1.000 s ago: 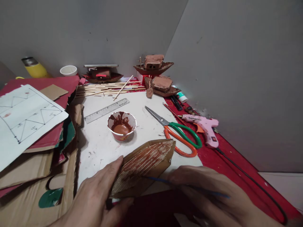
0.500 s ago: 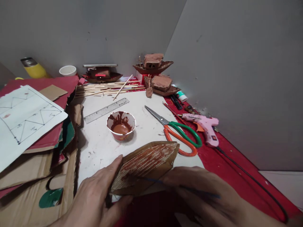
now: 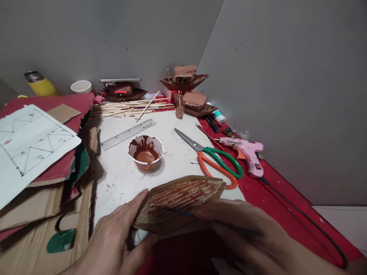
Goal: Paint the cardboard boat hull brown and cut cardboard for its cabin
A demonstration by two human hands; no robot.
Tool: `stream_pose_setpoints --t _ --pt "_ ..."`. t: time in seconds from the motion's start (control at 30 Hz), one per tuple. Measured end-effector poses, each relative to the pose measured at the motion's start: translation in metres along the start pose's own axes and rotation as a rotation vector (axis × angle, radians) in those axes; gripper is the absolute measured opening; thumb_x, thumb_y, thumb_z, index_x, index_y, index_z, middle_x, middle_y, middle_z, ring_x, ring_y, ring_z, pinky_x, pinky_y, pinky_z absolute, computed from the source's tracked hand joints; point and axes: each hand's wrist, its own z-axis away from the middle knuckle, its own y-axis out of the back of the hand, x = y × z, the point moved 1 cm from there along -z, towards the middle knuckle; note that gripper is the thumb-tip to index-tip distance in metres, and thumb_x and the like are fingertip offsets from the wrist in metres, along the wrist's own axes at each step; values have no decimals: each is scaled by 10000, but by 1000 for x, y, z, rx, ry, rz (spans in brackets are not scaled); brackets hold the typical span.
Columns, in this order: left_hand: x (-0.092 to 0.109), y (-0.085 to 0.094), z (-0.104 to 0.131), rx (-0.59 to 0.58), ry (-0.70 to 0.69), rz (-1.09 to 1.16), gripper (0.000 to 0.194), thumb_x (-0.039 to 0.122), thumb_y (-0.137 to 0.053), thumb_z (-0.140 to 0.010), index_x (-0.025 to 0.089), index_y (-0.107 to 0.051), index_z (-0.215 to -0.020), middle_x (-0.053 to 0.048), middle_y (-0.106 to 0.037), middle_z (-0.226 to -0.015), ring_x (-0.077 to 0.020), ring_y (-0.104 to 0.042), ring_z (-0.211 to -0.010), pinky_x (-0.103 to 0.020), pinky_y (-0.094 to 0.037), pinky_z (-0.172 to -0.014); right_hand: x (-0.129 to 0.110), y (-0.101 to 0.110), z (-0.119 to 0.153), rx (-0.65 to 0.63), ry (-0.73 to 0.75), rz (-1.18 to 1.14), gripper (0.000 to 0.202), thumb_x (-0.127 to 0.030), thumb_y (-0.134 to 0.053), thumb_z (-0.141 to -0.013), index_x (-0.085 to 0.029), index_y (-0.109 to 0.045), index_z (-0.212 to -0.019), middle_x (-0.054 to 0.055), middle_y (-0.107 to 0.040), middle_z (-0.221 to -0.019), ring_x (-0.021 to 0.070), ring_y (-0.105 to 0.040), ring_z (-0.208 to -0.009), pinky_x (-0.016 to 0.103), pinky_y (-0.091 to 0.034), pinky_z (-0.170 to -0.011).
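Note:
A boat-shaped cardboard hull (image 3: 183, 194), its ribbed inside streaked with reddish-brown paint, lies tilted at the front edge of the white sheet. Its left end is gripped between the thumb and fingers of my left hand (image 3: 120, 229). My right hand (image 3: 241, 225) is closed round a thin blue-handled paintbrush (image 3: 182, 212); the brush tip touches the ribbed surface near the hull's left half. Part of the handle is hidden by my fingers. Beyond the hull stands a paper cup (image 3: 146, 164) with brown paint inside.
Scissors (image 3: 212, 156) lie right of the cup, close to the hull's tip. A pink glue gun (image 3: 249, 151) with a cord is at the right. Behind are a ruler (image 3: 129, 134), wooden sticks (image 3: 123, 109) and brown model boats (image 3: 195, 101). Stacked cardboard (image 3: 46, 194) fills the left.
The hull's right end has swung a little right and down, nearer the scissors' orange handle. The brush tip has shifted slightly up along the ribs. My left hand keeps its grip.

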Motion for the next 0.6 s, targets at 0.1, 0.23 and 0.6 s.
stream_pose_setpoints --t 0.1,0.23,0.6 --pt "-1 0 1 -4 -5 -4 655 304 -629 -872 215 -357 -1461 -78 -708 -1271 -192 -718 -1079 -228 -594 -869 0 2 1 24 6 -6 406 -97 -620 -853 -280 -648 -1213 35 -778 -1076 193 -759 -957 228 -623 -822" --pt "-2 0 1 10 -12 7 667 307 -641 -871 227 -355 -1467 -76 -702 -1283 -203 -713 -1092 -238 -591 -885 -8 2 -7 -76 56 -28 442 -107 -635 -851 -318 -654 -1238 12 -783 -1096 177 -761 -958 205 -612 -835" --pt "-2 -1 0 5 -14 -16 657 316 -633 -874 208 -362 -1463 -97 -695 -1293 -202 -704 -1110 -251 -589 -892 1 8 1 142 -5 81 295 -182 -576 -912 -332 -624 -1161 -2 -781 -982 173 -770 -791 219 -646 -733"
